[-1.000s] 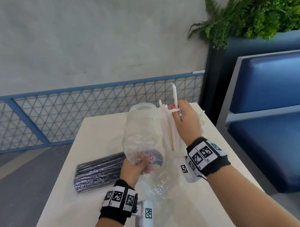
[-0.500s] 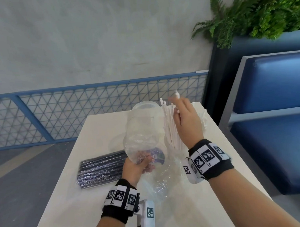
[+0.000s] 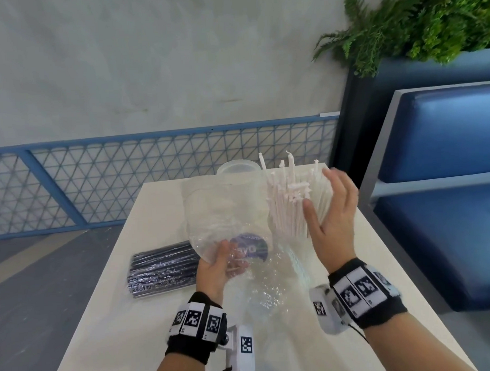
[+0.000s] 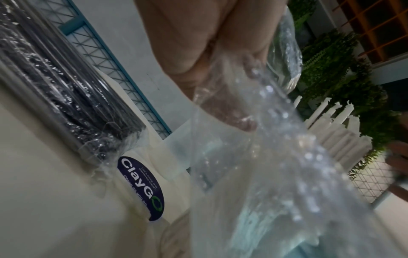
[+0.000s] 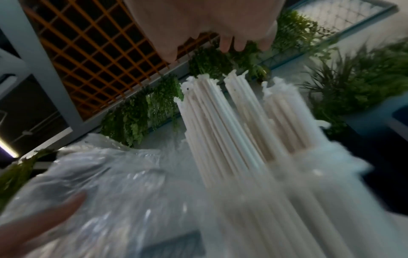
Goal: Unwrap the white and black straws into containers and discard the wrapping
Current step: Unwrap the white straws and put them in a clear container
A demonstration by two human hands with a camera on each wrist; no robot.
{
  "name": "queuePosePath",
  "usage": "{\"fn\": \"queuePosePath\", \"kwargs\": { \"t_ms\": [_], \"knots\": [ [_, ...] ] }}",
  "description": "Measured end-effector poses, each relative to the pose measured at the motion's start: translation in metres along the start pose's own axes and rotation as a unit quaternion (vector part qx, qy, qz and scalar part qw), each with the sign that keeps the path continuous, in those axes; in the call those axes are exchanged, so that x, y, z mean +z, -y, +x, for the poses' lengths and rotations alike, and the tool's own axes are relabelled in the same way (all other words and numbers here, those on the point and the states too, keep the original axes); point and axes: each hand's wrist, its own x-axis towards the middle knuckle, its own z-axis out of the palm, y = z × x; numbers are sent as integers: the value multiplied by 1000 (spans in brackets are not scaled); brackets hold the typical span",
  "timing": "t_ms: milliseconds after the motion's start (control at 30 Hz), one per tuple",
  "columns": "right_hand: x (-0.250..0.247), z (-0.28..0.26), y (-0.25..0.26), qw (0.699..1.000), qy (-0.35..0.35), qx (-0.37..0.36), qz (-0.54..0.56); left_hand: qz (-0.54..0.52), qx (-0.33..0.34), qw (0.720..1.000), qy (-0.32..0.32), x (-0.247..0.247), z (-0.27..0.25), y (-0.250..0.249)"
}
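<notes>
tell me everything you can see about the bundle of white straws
The white straws are many thin sticks in white paper sleeves with crimped, twisted tips at uneven heights. They stand nearly upright, fanned slightly, in a clear container on the white table, right of the crumpled clear plastic wrapping gripped by the left hand. The right hand, fingers spread, lies against their right side.

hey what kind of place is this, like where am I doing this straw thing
Probably a café or casual restaurant seating area. A white table stands beside a blue cushioned bench, with a planter of ferns behind it, and the table carries a ClayGo sticker about cleaning up.
</notes>
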Motion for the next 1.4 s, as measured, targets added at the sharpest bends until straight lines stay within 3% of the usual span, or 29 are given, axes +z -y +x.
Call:
{"fn": "queuePosePath", "kwargs": {
  "t_ms": [100,167,200,267,300,333,367,467,567,633,700,733,767,800,933,1000,1067,1133,1267,1400],
  "knots": [
    [-15,-50,-21,991,95,91,38,-42,-4,999,-21,-2,-8,3],
    [-19,-82,-40,954,183,234,39,-48,2,998,-32,-1,-15,7],
    [-21,-95,-48,915,231,324,61,-47,6,998,-35,0,-19,10],
    [-24,-115,-58,794,310,494,172,-39,3,999,-32,-1,-25,19],
    [-25,-122,-61,738,314,545,245,-32,-6,999,-27,-2,-27,25],
    [-25,-127,-63,703,299,571,299,-24,-20,999,-19,-3,-30,29],
    [-25,-129,-63,696,283,574,326,-11,-32,999,-8,-4,-32,33],
    [-25,-131,-62,763,258,518,287,34,-37,999,-17,-5,-36,45],
    [-32,-128,-70,806,247,481,241,169,54,966,-189,-17,-33,52],
    [-38,-127,-76,815,262,467,220,279,154,918,-235,-25,-31,49],
    [-43,-125,-79,818,276,461,206,456,253,832,-189,-29,-28,52],
    [-45,-126,-81,820,281,458,198,548,270,777,-149,-28,-28,53],
    [-46,-126,-83,822,284,456,190,613,255,741,-103,-25,-27,56],
    [-47,-126,-85,823,289,454,182,642,229,728,-70,-20,-28,56],
    [-49,-123,-87,821,305,453,165,612,107,783,29,-13,-23,63],
    [-51,-120,-88,822,306,452,163,576,92,811,51,-11,-21,66],
    [-54,-117,-90,823,304,452,161,550,115,825,56,-8,-21,69],
    [-58,-115,-94,825,299,457,147,557,118,820,59,-8,-21,73],
    [-68,-108,-117,841,285,455,61,465,42,884,-28,-19,-16,80],
    [-76,-102,-132,867,279,400,-99,422,-6,907,6,-17,-26,86]
  ]
}}
